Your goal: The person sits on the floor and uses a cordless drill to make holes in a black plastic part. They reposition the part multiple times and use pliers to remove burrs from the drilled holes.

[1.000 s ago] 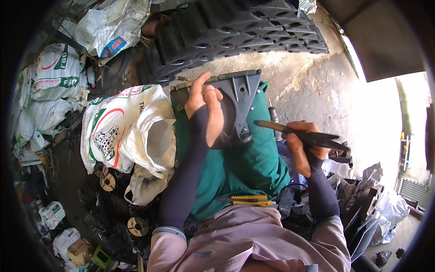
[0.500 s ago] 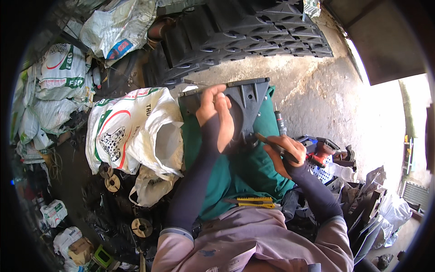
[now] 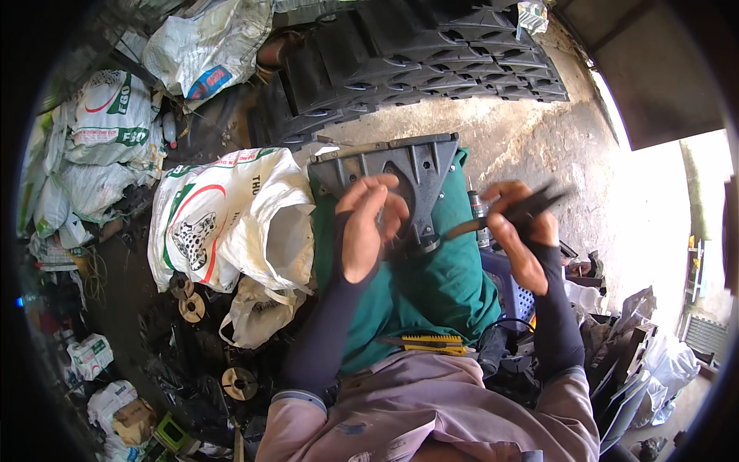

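A black moulded plastic part (image 3: 423, 173) lies across my lap on green trousers, its wide ribbed edge away from me and its narrow end near. Over its left portion my left hand (image 3: 368, 227) is raised with loosely curled fingers apart, and I see nothing in it. To the right of the part, my right hand (image 3: 523, 231) grips a dark hand tool (image 3: 539, 204), smeared by motion. Two prongs stick out past the fingers and a brownish curved bar points at the part's narrow end; it resembles pliers. A yellow utility knife (image 3: 433, 343) rests on my lap.
An open white woven sack (image 3: 204, 223) stands left of my legs. Black moulded parts (image 3: 431, 61) are stacked ahead by the wall. Beside my right knee are a cylindrical tool (image 3: 478, 212) and a bluish perforated plastic piece (image 3: 514, 289). Spools (image 3: 239, 383) lie at lower left.
My right hand has lifted away from the part's narrow end, up and right, turning the tool. My left hand has come off the part's far edge toward me, its fingers curling.
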{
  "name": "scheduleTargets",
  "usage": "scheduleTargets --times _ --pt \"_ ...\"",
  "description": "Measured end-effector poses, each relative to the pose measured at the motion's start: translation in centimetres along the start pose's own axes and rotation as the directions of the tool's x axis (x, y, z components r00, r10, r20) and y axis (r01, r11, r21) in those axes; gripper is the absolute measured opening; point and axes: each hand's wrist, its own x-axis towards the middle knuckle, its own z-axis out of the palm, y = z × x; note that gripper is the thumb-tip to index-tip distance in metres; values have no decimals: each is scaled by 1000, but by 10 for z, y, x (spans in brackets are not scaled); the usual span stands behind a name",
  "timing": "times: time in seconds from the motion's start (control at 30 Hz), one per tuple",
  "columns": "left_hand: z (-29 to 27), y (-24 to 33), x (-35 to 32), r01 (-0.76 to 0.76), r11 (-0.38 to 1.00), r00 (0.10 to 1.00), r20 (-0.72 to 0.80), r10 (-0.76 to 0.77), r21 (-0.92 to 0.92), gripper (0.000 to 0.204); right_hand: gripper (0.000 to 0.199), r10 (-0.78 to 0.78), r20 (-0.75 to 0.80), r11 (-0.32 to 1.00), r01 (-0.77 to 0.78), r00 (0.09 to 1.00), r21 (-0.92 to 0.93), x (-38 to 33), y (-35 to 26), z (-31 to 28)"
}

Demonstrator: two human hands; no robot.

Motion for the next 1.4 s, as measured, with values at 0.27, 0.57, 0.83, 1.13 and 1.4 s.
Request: scheduleTargets --times 0.27,0.57,0.83,1.13,1.4 --pt "2 19 -9 143 987 988 -52 -147 -70 26 22 -38 284 973 100 958 -208 30 -19 40" --pt "0 -1 -7 -36 999 995 -90 37 9 29 28 -215 188 873 274 959 -404 38 -7 87" --pt "-4 -15 -6 -56 998 995 -86 57 13 30 26 -331 228 831 397 916 -389 39 2 91" --pt "-10 -12 -15 -133 980 991 -4 135 151 37 24 -278 290 845 376 916 -381 36 -3 93" --pt "-29 8 -19 76 997 997 -17 -75 12 32 21 120 197 907 -26 973 -421 63 -5 59"
